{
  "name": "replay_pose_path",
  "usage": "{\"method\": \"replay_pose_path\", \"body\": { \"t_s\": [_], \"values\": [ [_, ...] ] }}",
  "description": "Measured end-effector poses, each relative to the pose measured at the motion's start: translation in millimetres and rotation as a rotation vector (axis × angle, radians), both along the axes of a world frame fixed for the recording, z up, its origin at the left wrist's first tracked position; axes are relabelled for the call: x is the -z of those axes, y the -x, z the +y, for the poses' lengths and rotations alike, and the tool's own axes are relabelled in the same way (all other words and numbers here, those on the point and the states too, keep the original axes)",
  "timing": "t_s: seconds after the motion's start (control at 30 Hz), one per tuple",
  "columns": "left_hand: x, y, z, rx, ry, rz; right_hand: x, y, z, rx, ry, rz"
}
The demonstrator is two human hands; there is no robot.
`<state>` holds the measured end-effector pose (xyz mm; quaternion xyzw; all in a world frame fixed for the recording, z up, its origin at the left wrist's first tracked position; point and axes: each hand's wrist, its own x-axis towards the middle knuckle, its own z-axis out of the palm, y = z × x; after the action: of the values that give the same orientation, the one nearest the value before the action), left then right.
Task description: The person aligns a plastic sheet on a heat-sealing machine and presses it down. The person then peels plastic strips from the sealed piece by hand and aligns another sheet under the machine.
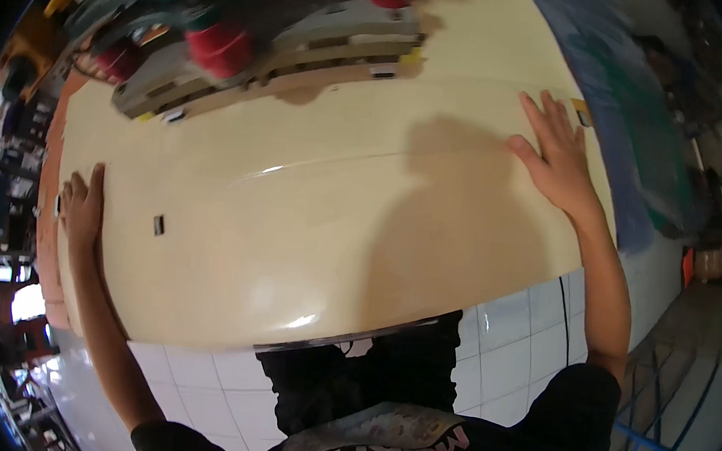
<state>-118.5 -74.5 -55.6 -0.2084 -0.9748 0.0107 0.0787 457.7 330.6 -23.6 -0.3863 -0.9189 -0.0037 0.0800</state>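
Note:
A large, glossy cream-coloured panel (290, 236) with a slightly curved surface lies in front of me at waist height. At its left edge rests my left hand (81, 212), open, fingers stretched out and pointing away from me. Beside that hand, on the panel, is a small dark rectangular piece (158, 225). My right hand (561, 162) is open near the far right edge, its fingers spread over the surface. Just beyond those fingers sits a small yellow-and-dark piece (582, 113). Neither hand holds anything.
Over the panel's far left part stands a long grey slotted frame (263, 73) with red round parts (219, 48), partly blurred. Blue-grey sheeting (596, 83) runs along the right. A blue metal stand (644, 444) is at lower right, on the floor. Cluttered equipment lines the left.

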Motion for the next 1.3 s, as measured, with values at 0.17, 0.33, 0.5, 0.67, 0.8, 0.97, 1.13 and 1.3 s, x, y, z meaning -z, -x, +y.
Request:
{"method": "replay_pose_path", "body": {
  "t_s": [0.17, 0.33, 0.5, 0.67, 0.8, 0.97, 1.13, 1.3],
  "values": [
    [-19, -40, 30, -0.004, -0.076, 0.065, 1, -10, 7, 0.029, 0.026, 0.035],
    [-21, -33, 18, -0.047, -0.117, -0.003, -5, 6, -3, 0.023, 0.067, 0.024],
    [-18, -36, 24, -0.079, -0.13, 0.01, -32, 15, -12, 0.095, -0.107, -0.16],
    [-13, -40, 12, -0.03, -0.212, 0.009, -63, 112, -113, -0.343, 0.141, 0.258],
    [-11, -39, 13, -0.023, -0.215, 0.014, -59, 193, -162, -0.832, 0.076, 0.122],
    [-18, -42, 22, -0.006, -0.239, 0.053, -29, 252, -187, -1.039, 0.037, 0.052],
    [-11, -41, 20, -0.024, -0.209, 0.179, -21, 263, -190, -1.046, 0.044, -0.037],
    [-12, -44, 18, 0.001, -0.231, 0.093, -24, 263, -192, -1.026, 0.066, -0.089]
  ]
}}
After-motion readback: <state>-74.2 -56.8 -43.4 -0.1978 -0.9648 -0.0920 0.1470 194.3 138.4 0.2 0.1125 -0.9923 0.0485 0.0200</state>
